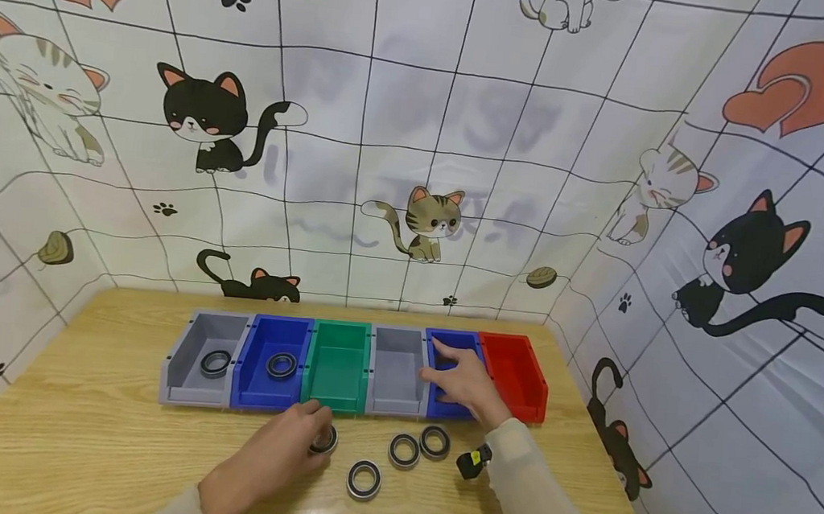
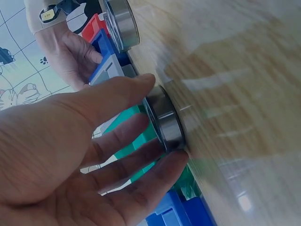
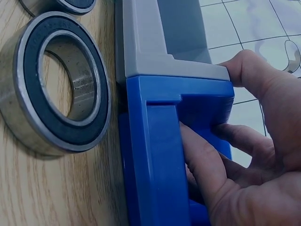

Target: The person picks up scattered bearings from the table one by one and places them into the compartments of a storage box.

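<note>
The left hand is just in front of the green bin, its thumb and fingers curved round the edge of a metal ring near the table. Two bins to the right of the green bin, the right hand reaches into a blue bin, fingers spread well apart; a dark thing beneath them is mostly hidden, and I cannot tell whether they touch it. Three loose rings lie on the table in front and to the right of the green bin. Left of it, the other blue bin and the far gray bin hold one ring each.
</note>
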`<state>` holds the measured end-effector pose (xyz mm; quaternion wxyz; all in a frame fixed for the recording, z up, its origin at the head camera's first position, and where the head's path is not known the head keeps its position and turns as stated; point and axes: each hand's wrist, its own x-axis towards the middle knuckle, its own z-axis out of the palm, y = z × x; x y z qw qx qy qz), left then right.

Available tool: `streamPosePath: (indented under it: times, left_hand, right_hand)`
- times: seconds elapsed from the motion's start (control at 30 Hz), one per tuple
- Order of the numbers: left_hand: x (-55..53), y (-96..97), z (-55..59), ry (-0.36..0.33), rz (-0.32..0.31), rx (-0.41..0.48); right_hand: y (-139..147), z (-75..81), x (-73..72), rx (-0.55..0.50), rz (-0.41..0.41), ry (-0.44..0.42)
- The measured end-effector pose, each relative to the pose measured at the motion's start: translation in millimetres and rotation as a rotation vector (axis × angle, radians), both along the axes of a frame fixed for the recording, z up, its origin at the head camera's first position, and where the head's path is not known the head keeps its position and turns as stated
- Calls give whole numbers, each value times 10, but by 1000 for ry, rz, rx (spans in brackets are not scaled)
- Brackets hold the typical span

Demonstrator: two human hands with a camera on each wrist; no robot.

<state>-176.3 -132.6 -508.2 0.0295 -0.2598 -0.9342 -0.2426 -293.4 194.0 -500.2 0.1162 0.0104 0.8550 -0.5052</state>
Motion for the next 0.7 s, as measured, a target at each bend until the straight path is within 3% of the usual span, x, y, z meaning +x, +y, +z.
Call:
streamPosePath:
  times: [0.7]
  left_hand:
    - [-9,7,-11,48,-60,-21]
  right_hand:
    - [9,-2,8,-15,-2,8]
